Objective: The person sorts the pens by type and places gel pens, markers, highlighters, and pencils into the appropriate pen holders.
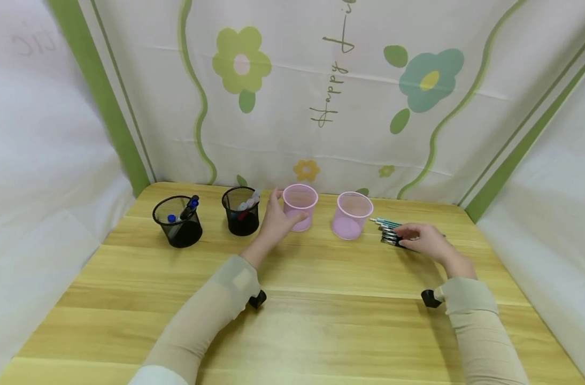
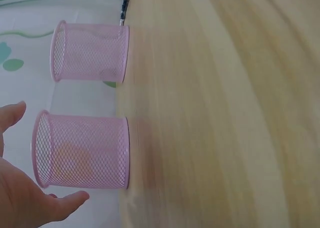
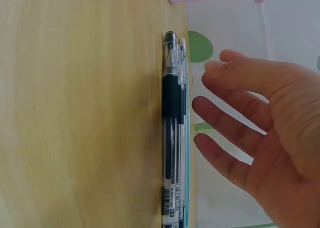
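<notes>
My left hand [image 1: 276,220] is at the left pink mesh pen cup [image 1: 299,223], thumb and fingers spread around its near left side. In the left wrist view that hand's thumb and fingers stand apart beside the cup's rim. A second pink mesh pen cup [image 1: 348,224] stands to its right. Over a row of clear pens with black grips [image 3: 171,97] hovers my right hand [image 1: 426,243], its fingers loosely bent and nothing between them in the right wrist view. Teal-coloured pens or pencils [image 1: 386,222] lie behind the clear pens.
On the left stand two black mesh pen cups: one with blue-capped and dark pens [image 1: 184,235], one with several pale and red items [image 1: 243,224]. A floral curtain [image 1: 292,133] hangs behind the wooden table [image 1: 321,331].
</notes>
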